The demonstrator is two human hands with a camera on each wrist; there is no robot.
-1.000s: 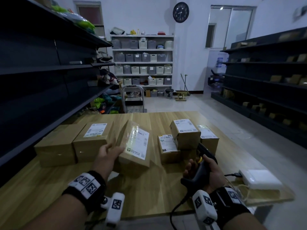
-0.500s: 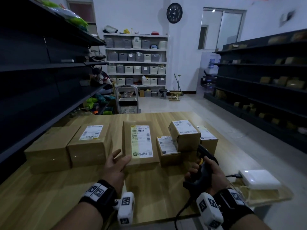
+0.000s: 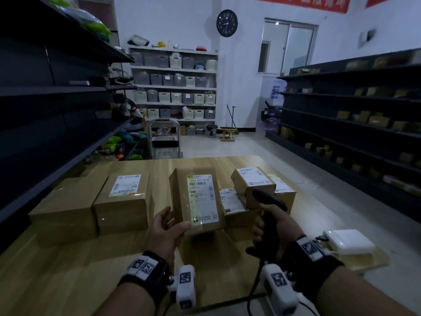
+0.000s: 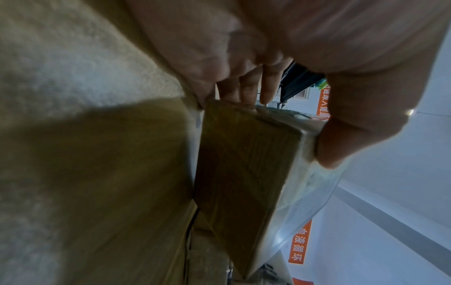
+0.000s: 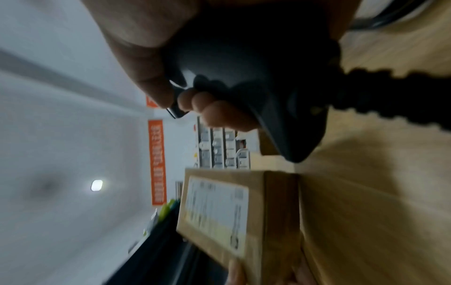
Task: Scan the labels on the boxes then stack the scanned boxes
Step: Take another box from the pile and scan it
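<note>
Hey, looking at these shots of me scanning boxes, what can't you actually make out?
- Held box: label print too small in the head view, blurred in the right wrist view.
- Left hand: its fingers go under the box, hidden there in the head view.
- Scanner: window faces away; trigger finger unclear.
- Leftmost box: no label visible.

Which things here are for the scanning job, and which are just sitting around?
For the job:
- held box, gripped by the left hand
- scanner in the right hand
- labelled boxes waiting on the table

Just lying about:
- wall clock
- white case
- storage bins
</note>
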